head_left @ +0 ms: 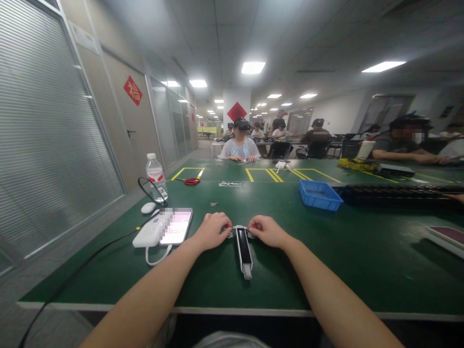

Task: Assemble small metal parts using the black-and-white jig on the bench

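A long narrow device (244, 246) with a black face and silver frame lies lengthwise on the green table (326, 261) in front of me. My left hand (211, 231) is curled in a pinch at its far left corner. My right hand (267, 230) mirrors it, pinching at the far right corner. Both sets of fingertips press on small metal parts at the device's top end; what they pinch is too small to name.
A phone (176, 225) on a white power bank (149, 233) with cables lies to the left, with a white puck (148, 207) and water bottle (155, 177) behind. Red scissors (191, 181) and a blue tray (319, 195) lie farther back. Other people sit across and right.
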The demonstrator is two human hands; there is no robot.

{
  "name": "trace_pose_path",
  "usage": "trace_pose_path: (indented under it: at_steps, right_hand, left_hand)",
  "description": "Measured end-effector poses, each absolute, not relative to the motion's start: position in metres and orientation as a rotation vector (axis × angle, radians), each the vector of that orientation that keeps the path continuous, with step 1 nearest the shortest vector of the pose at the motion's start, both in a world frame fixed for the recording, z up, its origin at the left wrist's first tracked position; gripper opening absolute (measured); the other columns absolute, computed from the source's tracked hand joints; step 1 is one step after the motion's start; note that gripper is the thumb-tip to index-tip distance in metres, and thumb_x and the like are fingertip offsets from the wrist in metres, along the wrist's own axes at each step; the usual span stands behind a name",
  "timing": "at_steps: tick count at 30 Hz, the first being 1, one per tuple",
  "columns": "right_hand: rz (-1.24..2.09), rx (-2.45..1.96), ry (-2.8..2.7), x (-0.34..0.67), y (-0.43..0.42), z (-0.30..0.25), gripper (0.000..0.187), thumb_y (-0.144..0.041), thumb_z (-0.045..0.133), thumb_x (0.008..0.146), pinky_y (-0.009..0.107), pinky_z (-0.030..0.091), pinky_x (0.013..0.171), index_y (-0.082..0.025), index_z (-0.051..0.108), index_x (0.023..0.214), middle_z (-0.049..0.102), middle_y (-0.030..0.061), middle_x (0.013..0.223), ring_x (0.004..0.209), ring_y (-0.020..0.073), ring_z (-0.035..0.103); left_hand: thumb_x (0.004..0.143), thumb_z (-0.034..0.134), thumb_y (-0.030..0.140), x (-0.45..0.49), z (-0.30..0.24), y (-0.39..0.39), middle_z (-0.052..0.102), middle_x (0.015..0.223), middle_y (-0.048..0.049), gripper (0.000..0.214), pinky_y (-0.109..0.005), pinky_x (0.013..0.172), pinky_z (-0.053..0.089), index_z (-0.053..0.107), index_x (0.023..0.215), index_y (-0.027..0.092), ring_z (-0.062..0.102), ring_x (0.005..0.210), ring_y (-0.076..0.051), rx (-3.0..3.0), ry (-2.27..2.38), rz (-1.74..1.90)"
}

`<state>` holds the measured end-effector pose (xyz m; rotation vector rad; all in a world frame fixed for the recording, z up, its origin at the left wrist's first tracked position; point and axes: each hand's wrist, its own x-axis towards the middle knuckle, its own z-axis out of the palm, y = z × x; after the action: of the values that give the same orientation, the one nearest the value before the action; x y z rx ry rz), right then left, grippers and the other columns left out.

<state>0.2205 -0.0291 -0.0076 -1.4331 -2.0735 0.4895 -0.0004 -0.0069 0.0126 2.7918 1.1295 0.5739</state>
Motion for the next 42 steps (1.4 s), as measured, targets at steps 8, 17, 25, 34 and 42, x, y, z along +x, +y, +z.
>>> trace_pose_path:
  at_steps: [8, 17, 25, 34, 42]
  right_hand:
    - [0.499, -1.435, -2.065, 0.2198, -0.0289, -0.0103, 0.009, -0.018, 0.054, 0.075, 0.022, 0.035, 0.053, -0.014, 0.062, 0.073, 0.056, 0.0001, 0.062, 0.056, 0.0097, 0.047]
    - [0.490, -1.438, -2.106, 0.2181, -0.0307, -0.0093, 0.009, -0.017, 0.055, 0.073, 0.021, 0.036, 0.053, -0.014, 0.063, 0.074, 0.055, 0.0001, 0.063, 0.056, 0.0093, 0.047]
    - [0.404, -1.415, -2.140, 0.2199, -0.0275, -0.0151, 0.007, -0.017, 0.055, 0.072, 0.021, 0.034, 0.055, -0.016, 0.062, 0.074, 0.054, -0.0009, 0.065, 0.057, 0.0087, 0.045]
    - [0.426, -1.445, -2.134, 0.2187, -0.0308, -0.0108, 0.009, -0.017, 0.056, 0.071, 0.021, 0.034, 0.055, -0.015, 0.063, 0.075, 0.054, -0.0007, 0.065, 0.057, 0.0086, 0.044]
    - [0.429, -1.461, -2.117, 0.2201, -0.0319, -0.0071, 0.012, -0.022, 0.057, 0.072, 0.022, 0.035, 0.055, -0.016, 0.067, 0.076, 0.055, 0.0001, 0.066, 0.058, 0.0097, 0.046]
  left_hand:
    - [0.082, 0.049, 0.024, -0.0006, 0.0125, -0.0070, 0.060, 0.090, -0.0019, 0.013, -0.034, 0.081, 0.032, 0.060, 0.084, 0.019, 0.053, 0.090, -0.018, 2.791, 1.130, 0.546]
    - [0.082, 0.049, 0.025, 0.0000, 0.0089, -0.0057, 0.060, 0.089, -0.0023, 0.014, -0.035, 0.082, 0.032, 0.061, 0.085, 0.020, 0.053, 0.091, -0.019, 2.783, 1.146, 0.505]
    - [0.081, 0.048, 0.024, 0.0021, 0.0055, -0.0050, 0.060, 0.090, -0.0028, 0.015, -0.034, 0.080, 0.033, 0.061, 0.085, 0.020, 0.053, 0.091, -0.019, 2.781, 1.156, 0.502]
    - [0.080, 0.049, 0.027, 0.0020, 0.0070, -0.0060, 0.061, 0.091, -0.0030, 0.016, -0.035, 0.083, 0.032, 0.062, 0.085, 0.020, 0.053, 0.093, -0.020, 2.767, 1.196, 0.496]
    - [0.077, 0.052, 0.029, 0.0004, 0.0106, -0.0064, 0.062, 0.090, -0.0024, 0.016, -0.036, 0.083, 0.034, 0.064, 0.083, 0.021, 0.055, 0.092, -0.020, 2.719, 1.199, 0.544]
